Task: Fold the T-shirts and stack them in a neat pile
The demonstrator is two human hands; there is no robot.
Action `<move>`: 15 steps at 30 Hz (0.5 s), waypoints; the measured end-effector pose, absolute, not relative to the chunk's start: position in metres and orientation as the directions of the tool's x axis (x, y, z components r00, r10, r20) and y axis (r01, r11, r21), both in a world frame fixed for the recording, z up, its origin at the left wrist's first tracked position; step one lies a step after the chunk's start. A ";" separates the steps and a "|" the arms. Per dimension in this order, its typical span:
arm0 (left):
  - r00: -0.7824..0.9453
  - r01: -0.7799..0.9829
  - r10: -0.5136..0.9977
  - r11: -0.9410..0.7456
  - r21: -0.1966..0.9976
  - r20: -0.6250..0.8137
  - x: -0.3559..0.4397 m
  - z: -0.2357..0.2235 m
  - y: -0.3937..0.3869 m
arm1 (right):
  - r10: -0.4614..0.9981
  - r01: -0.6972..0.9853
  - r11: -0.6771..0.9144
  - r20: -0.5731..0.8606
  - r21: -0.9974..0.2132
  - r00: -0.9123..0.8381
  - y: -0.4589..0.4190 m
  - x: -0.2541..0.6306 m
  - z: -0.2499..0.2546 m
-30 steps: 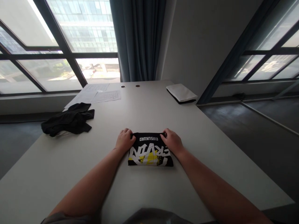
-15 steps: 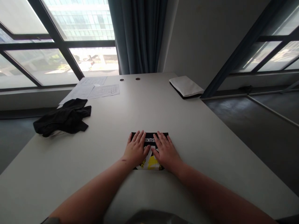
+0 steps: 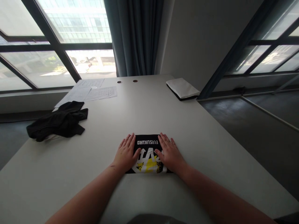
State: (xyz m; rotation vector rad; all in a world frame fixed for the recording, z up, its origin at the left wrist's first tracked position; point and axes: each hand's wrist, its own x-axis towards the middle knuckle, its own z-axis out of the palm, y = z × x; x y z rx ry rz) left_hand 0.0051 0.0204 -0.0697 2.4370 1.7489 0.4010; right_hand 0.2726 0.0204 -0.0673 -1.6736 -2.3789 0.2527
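A black garment folded into a small rectangle [image 3: 149, 155], printed with white letters and a yellow patch, lies flat in front of me on the white table [image 3: 144, 115]. The lettering appears upside down from where I look. My left hand [image 3: 126, 153] rests flat over its left edge, fingers stretched out and thumb pointing inward. Over the right edge lies my right hand [image 3: 170, 153], palm down with the fingers extended. Both hands touch the cloth and cover its two sides; the middle of the print shows between them.
A crumpled black garment [image 3: 58, 121] lies at the table's left edge. Behind it are several printed paper sheets [image 3: 101, 93]. At the far right sits a folded white and black cloth [image 3: 183, 88]. Two round holes pierce the table's far end, below a blue curtain [image 3: 135, 37].
First my fingers gripped the garment's far corners. Then both hands came down flat near its middle, and now they have slid apart to its left and right edges.
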 end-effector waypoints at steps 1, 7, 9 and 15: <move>0.304 0.908 0.942 -0.332 0.254 0.145 0.002 -0.069 0.022 | 0.942 0.900 0.335 0.094 -0.279 -0.321 0.023 0.275 -0.068; 0.291 0.903 0.947 -0.318 0.289 0.134 -0.007 -0.051 0.036 | 0.945 0.843 0.322 0.202 -0.431 -0.257 0.060 0.299 -0.077; 0.271 0.916 0.949 -0.306 0.260 0.160 0.004 -0.038 0.045 | 0.942 0.809 0.328 0.238 -0.488 -0.239 0.076 0.306 -0.079; 0.444 0.867 0.891 -0.453 0.206 0.091 0.066 -0.016 0.061 | 0.904 0.646 0.426 0.280 -0.633 -0.323 0.089 0.308 -0.065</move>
